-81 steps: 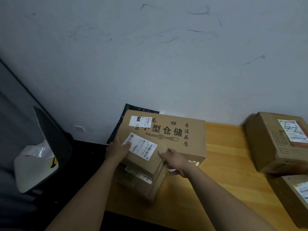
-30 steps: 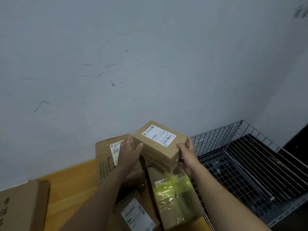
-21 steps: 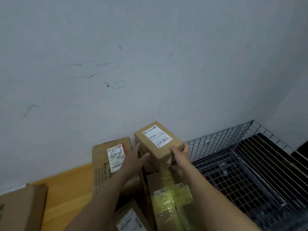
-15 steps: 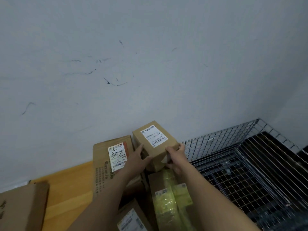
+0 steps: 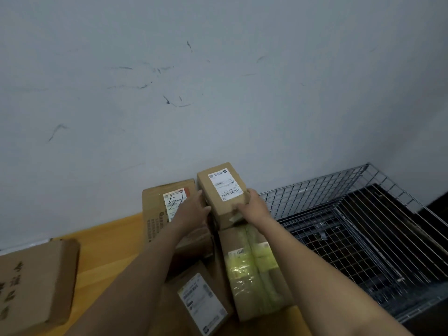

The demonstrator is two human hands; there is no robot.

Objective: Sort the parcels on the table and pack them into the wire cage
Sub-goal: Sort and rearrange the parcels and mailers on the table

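small labelled parcel (image 5: 221,190) gripped from both sides at the far end of the table (image 5: 109,238), against the wall (image 5: 218,81) — left hand (image 5: 194,209) pressed flat to its left face, fingers fairly straight and close together; right hand (image 5: 252,206) curled round the near right corner, fingers closed on the cardboard. held label-up, probably so the barcode stays readable while sorting. looks seated on, or just above, whatever lies under it; cannot tell which, as the hands hide the underside.

to its left, touching or nearly so, a bigger box marked "5-2" (image 5: 167,209), lying flat with its label up. nearer, directly below the held parcel, a box wrapped in yellow tape (image 5: 252,270), and left of that another labelled box (image 5: 201,301) at the near edge. far left, well apart from the cluster, a large printed carton (image 5: 34,282).

wire cage (image 5: 351,229) right of the table, just beside the parcel cluster, its mesh floor lower than the tabletop and seemingly bare in the visible part. judging from that, packing not yet begun — parcels gathered at the right end of the table, close to the cage, likely to shorten each transfer.

two-sided grip suits a light, rigid box; squeezing at the faces keeps it level. risk: the loose flap or tape under the right hand catching on the yellow-taped box when the parcel goes across.
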